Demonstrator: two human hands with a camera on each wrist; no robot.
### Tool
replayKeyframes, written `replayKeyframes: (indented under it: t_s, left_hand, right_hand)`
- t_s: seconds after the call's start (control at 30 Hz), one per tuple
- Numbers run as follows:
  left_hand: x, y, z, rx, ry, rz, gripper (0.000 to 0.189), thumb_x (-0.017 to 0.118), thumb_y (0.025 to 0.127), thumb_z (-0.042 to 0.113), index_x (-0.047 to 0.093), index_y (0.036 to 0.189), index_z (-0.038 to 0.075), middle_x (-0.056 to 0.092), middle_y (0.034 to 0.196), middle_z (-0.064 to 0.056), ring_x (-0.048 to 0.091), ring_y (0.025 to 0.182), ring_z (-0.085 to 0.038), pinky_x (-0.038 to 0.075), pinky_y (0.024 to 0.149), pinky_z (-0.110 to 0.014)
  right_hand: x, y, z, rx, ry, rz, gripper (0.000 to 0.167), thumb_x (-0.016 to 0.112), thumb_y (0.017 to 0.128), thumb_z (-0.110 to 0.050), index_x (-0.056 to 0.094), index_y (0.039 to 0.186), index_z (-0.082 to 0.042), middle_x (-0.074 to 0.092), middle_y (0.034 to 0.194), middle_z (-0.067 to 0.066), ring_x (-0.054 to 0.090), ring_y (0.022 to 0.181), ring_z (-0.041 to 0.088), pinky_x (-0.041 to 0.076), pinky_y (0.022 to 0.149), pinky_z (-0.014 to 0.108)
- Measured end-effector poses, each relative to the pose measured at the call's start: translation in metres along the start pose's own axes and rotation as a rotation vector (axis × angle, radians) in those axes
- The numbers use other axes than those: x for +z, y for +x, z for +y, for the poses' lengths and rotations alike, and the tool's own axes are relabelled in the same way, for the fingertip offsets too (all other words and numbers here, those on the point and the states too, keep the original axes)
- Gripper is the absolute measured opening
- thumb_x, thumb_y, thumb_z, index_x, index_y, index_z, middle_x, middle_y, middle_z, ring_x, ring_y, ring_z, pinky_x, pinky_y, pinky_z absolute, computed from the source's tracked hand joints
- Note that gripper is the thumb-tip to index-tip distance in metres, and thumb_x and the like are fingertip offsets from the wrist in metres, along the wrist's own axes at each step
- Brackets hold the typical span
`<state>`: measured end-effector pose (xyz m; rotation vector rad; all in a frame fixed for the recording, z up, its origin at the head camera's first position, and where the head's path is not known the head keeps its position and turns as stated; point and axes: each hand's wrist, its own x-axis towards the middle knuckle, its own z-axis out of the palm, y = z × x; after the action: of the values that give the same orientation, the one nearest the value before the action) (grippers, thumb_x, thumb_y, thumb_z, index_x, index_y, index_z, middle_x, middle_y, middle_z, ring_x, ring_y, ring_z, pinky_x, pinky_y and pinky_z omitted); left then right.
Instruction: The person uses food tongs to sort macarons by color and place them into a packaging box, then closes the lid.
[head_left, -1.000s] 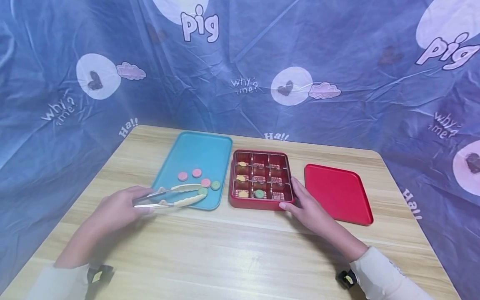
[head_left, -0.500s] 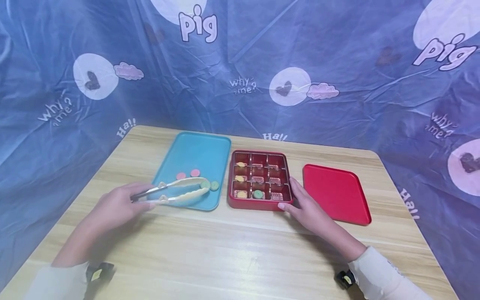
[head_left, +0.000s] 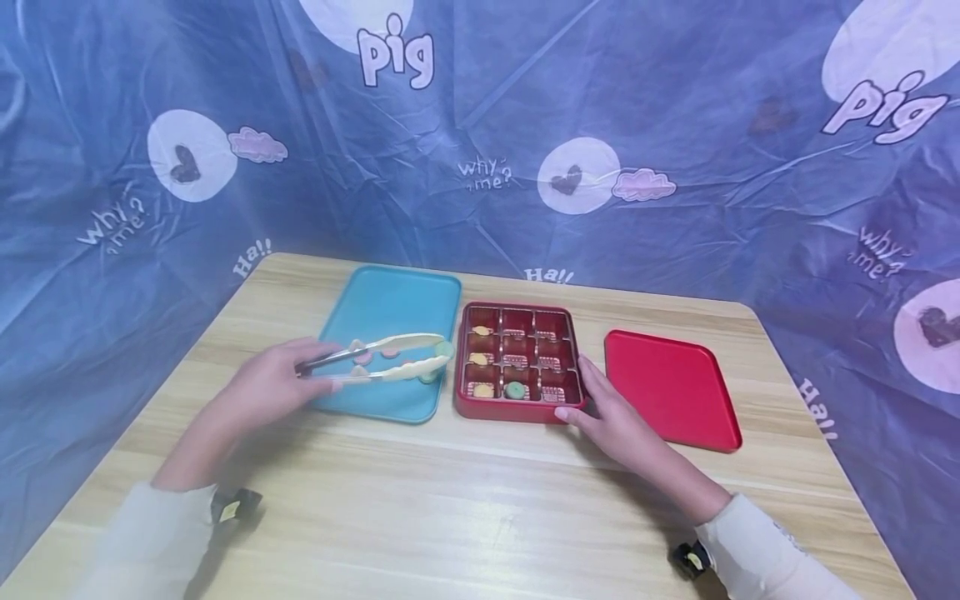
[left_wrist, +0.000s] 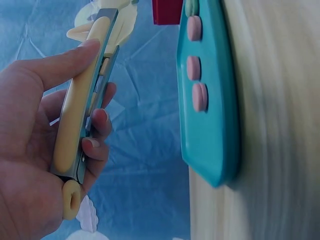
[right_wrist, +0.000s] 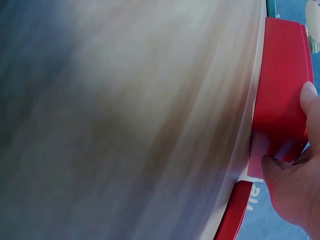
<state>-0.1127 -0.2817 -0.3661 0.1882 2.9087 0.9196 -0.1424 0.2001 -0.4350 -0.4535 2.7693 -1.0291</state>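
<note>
My left hand (head_left: 273, 387) grips a pair of kitchen tongs (left_wrist: 82, 105) with cream tips. Between the tips is a green macaron (head_left: 444, 350), raised above the right edge of the blue tray (head_left: 397, 292). Several pink macarons (left_wrist: 199, 97) and another green one (head_left: 428, 377) lie on that tray. To the right stands a red box (head_left: 517, 410) with a divided insert. Yellow pieces (head_left: 483, 390) sit in its left column, and a green macaron (head_left: 515, 390) in the front middle compartment. My right hand (head_left: 618, 417) holds the box by its front right corner.
A red lid (head_left: 671, 390) lies on the wooden table (head_left: 465, 500), right of the box. Blue printed cloth (head_left: 450, 225) hangs behind the table and at both sides.
My left hand has moved right and upward with the tongs. The green macaron between the tips has left the tray and is nearer the box. My right hand keeps its hold.
</note>
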Motion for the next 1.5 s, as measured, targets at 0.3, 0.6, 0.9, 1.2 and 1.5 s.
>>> replayKeyframes:
  t_s: [0.3,0.6,0.9,1.2,1.5]
  left_hand:
    - [0.014,0.029,0.012,0.036,-0.044,-0.027,0.059,0.074,0.088,0.047,0.06,0.141,0.025,0.058,0.145,-0.009,0.053,0.134,-0.036,0.045,0.106,-0.059]
    - [0.036,0.063,0.031,0.104,-0.043,-0.047,0.059,0.078,0.085,0.039,0.062,0.14,0.023,0.059,0.144,-0.007,0.05,0.137,-0.033,0.04,0.112,-0.059]
    - [0.048,0.083,0.054,0.145,0.01,-0.092,0.061,0.079,0.084,0.037,0.061,0.141,0.024,0.065,0.132,0.001,0.06,0.104,-0.022,0.051,0.089,-0.043]
    - [0.051,0.094,0.066,0.151,0.047,-0.134,0.063,0.077,0.085,0.039,0.058,0.143,0.025,0.067,0.118,0.007,0.06,0.103,-0.018,0.049,0.091,-0.04]
    - [0.05,0.097,0.072,0.123,0.064,-0.148,0.063,0.077,0.087,0.039,0.056,0.145,0.025,0.06,0.138,0.002,0.058,0.118,-0.023,0.046,0.103,-0.045]
  right_hand:
    - [0.0,0.001,0.0,-0.002,-0.009,0.0,0.106,0.069,0.089,-0.057,0.009,0.163,-0.012,0.014,0.17,0.012,0.018,0.155,0.037,0.032,0.117,0.061]
    - [0.001,-0.001,0.001,-0.01,-0.008,0.005,0.107,0.067,0.088,-0.061,0.01,0.163,-0.012,0.015,0.169,0.012,0.018,0.155,0.036,0.032,0.117,0.06]
    - [0.001,-0.001,0.002,-0.011,-0.013,0.008,0.107,0.067,0.087,-0.062,0.009,0.163,-0.014,0.016,0.169,0.01,0.02,0.154,0.036,0.034,0.116,0.061]
    - [0.0,0.0,0.002,-0.017,-0.01,0.008,0.106,0.068,0.088,-0.06,0.009,0.163,-0.014,0.016,0.169,0.01,0.02,0.154,0.036,0.034,0.116,0.06]
    - [0.001,0.0,0.003,-0.013,-0.033,0.013,0.104,0.07,0.09,-0.053,0.01,0.163,-0.011,0.016,0.169,0.012,0.019,0.154,0.037,0.033,0.117,0.06]
